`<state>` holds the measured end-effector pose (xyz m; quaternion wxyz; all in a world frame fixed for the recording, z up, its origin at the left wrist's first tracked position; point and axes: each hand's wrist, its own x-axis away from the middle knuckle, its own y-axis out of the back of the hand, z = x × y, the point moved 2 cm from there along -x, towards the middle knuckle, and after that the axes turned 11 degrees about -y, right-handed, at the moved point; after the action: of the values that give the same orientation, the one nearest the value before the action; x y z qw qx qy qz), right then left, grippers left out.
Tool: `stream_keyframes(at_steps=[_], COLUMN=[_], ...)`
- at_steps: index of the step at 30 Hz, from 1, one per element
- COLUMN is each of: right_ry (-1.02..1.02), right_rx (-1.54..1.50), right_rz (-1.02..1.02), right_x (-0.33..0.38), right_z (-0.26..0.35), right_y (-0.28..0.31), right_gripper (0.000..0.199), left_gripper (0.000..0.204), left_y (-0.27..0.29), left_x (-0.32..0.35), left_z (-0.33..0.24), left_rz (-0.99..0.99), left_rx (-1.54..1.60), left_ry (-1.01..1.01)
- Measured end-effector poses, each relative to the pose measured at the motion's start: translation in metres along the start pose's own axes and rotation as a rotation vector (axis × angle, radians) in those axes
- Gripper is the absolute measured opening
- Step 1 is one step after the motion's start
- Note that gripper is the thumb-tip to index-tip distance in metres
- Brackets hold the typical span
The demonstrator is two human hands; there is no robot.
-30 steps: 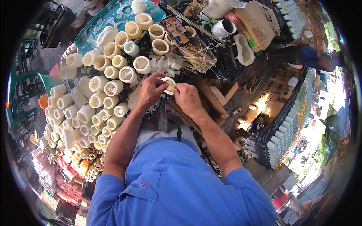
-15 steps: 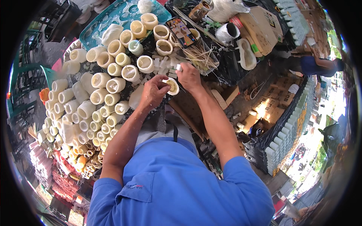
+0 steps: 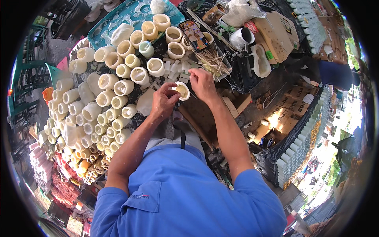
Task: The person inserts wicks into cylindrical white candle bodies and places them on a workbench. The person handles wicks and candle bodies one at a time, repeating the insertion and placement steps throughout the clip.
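My left hand (image 3: 164, 100) is closed on the rim of a small cream wax cup (image 3: 182, 91), thumb and fingers pinching its left side. The cup is tilted so that its yellowish inside shows. Just right of it, my right hand (image 3: 203, 85) has its fingers curled together beside a pile of small white wax blocks (image 3: 172, 68); whatever may be between the fingertips is hidden. Many similar cream wax cups (image 3: 139, 75) stand and lie over the table to the left of my hands.
A phone (image 3: 194, 34) lies beyond the blocks, beside a bundle of thin straw-coloured sticks (image 3: 213, 61). A teal tray (image 3: 114, 25) holds whitish residue at the back. Flattened cardboard (image 3: 272, 37) lies far right, and an open cardboard box (image 3: 201, 126) stands below my hands. Another person (image 3: 335, 75) is at the right.
The white piece seen at my right fingertips is no longer visible there, and those fingers have curled in beside the blocks. My left hand keeps the cup, shifted slightly right.
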<state>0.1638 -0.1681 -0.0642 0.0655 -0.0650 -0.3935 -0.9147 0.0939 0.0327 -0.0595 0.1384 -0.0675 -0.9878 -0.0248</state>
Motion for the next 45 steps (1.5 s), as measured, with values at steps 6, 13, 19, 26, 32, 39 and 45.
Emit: stream_keyframes(at_steps=[6, 13, 19, 26, 32, 39, 45], right_ry=[0.245, 0.059, 0.036, 0.046, -0.205, -0.048, 0.003], right_rx=[0.389, 0.028, 0.045, 0.106, -0.228, 0.442, 0.267], right_rz=[-0.039, -0.114, -0.140, -0.242, -0.060, -0.070, -0.219], right_x=[-0.057, -0.021, 0.089, 0.096, 0.064, -0.012, 0.006], right_z=[-0.028, 0.002, 0.036, 0.036, -0.003, -0.045, -0.059], right_y=[-0.047, 0.005, 0.032, -0.013, 0.000, -0.048, -0.043], right_gripper=[0.017, 0.012, 0.024, 0.027, 0.018, 0.005, 0.017], left_gripper=[0.037, 0.038, 0.041, 0.041, 0.040, 0.041, 0.040], left_y=[0.005, 0.012, 0.013, 0.011, 0.012, 0.006, 0.008], left_x=[-0.013, -0.036, -0.048, -0.050, -0.048, -0.052, -0.058], left_z=[0.001, -0.011, -0.014, -0.016, -0.016, -0.015, -0.020], left_rz=[0.015, 0.142, 0.206, 0.229, 0.183, 0.221, 0.245], left_rx=[0.045, -0.064, -0.123, -0.163, -0.122, -0.132, -0.178], left_ry=[-0.005, -0.017, -0.033, -0.064, -0.035, -0.089, -0.085])
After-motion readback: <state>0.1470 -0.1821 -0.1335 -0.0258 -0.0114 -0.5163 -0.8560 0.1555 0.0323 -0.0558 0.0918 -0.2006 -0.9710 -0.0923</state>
